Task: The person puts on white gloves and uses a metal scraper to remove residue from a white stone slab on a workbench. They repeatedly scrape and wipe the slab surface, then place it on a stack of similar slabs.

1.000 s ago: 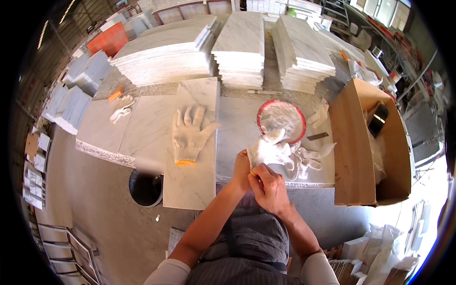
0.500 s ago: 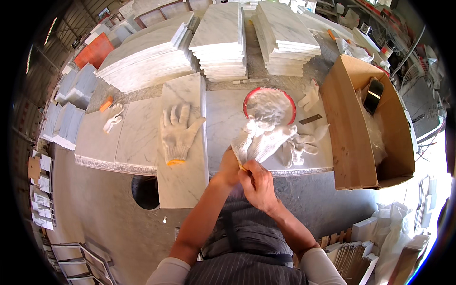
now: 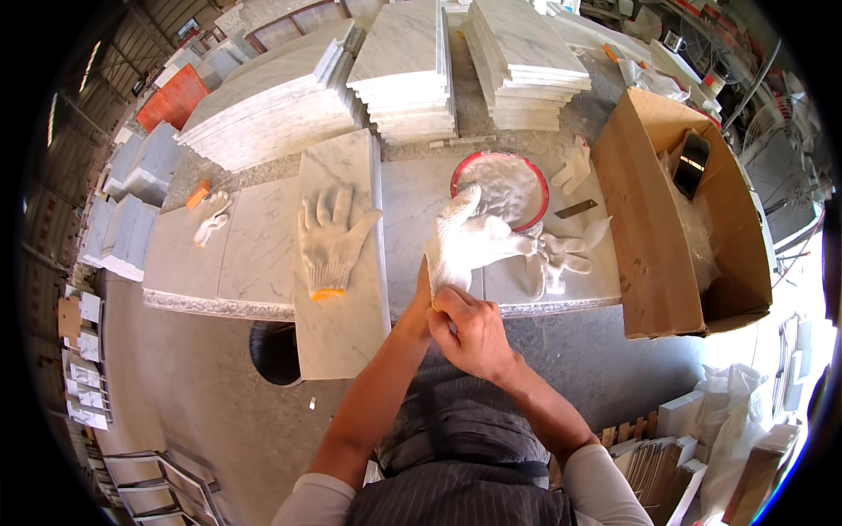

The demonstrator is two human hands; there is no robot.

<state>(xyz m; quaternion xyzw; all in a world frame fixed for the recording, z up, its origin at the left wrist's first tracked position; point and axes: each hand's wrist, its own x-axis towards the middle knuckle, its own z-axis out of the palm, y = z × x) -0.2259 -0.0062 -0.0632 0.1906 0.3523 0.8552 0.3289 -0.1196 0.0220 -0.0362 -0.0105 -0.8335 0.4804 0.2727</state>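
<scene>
Two hands at surface [image 3: 263, 254] edge, left hand [image 3: 460, 245] inside white glove, right hand [image 3: 474, 329] grip pinching glove cuff [image 3: 436, 294], spare glove [image 3: 331, 238] flat on marble slab [image 3: 342, 324].

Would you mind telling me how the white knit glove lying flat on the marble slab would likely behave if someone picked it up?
The white knit glove would probably flop: it lies limp and flat on the marble slab. It looks like thin fabric, so likely light. Its knit surface and orange cuff should give easy grip, with little risk of sliding or rolling.

A grey marble worktop [image 3: 254, 254] stands on a bare concrete floor [image 3: 175, 394], stacks of marble tiles [image 3: 412, 70] behind it, an open cardboard box [image 3: 693, 219] at its right, daylight bright
</scene>
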